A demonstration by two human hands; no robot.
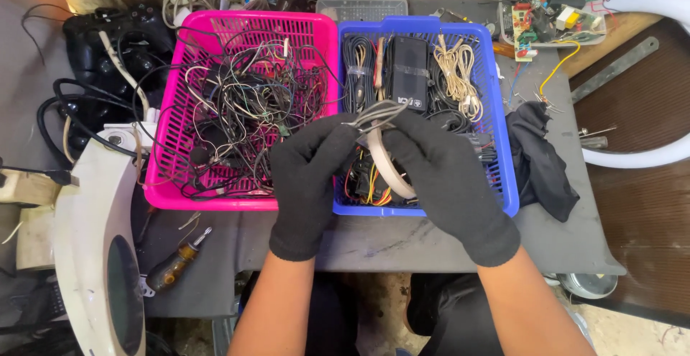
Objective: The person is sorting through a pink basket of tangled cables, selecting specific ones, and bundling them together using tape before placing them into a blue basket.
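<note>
Both forearms come up from the bottom edge, bare, hands in black knit gloves, meeting over the gap between the two baskets. Left hand: palm down, fingers curled, thumb and fingertips pinching the grey cable bundle at its left end. Right hand: back of hand up, angled in toward the left, fingers closed on the same bundle from the right side. Hands nearly touching at the fingertips. Bundle sits just above the front-left part of the blue basket, looped ends fanning up and left. A pale flat band curves down from between the hands into the blue basket. Pink basket, full of tangled thin wires, just left of the left hand. Screwdriver lies on the grey table, well left of the forearms.
</note>
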